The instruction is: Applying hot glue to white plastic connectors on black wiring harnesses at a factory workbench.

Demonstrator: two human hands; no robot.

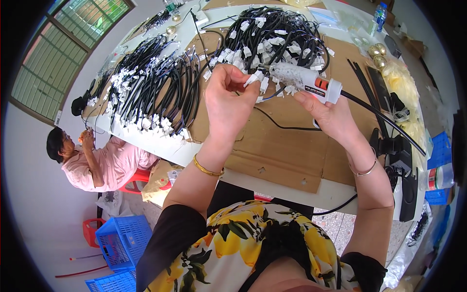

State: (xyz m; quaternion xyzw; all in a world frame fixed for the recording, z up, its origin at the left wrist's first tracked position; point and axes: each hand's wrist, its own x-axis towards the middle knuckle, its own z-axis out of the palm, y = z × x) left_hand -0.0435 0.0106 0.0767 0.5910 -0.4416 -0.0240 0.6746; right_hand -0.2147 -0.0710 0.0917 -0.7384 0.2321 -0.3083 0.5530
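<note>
My left hand [228, 100] is closed, pinching a small white plug connector [254, 78] between thumb and fingers. My right hand [331, 117] is wrapped around a white hot glue gun [296, 75] with an orange and black label. Its front end, smeared with whitish residue, points left toward the connector; I cannot make out whether they touch. A long black rod [384, 118], looking like a glue stick, runs out of its back. Just beyond both hands lies a big heap of black cables [277, 36] with white connectors.
Another bundle of black cables [160, 87] fans out at the left. Brown cardboard [277, 151] covers part of the white table. Black sticks [365, 87], gold balls [379, 56] and a blue bottle [380, 17] are at right. A person in pink [104, 160] sits left, near blue crates [124, 238].
</note>
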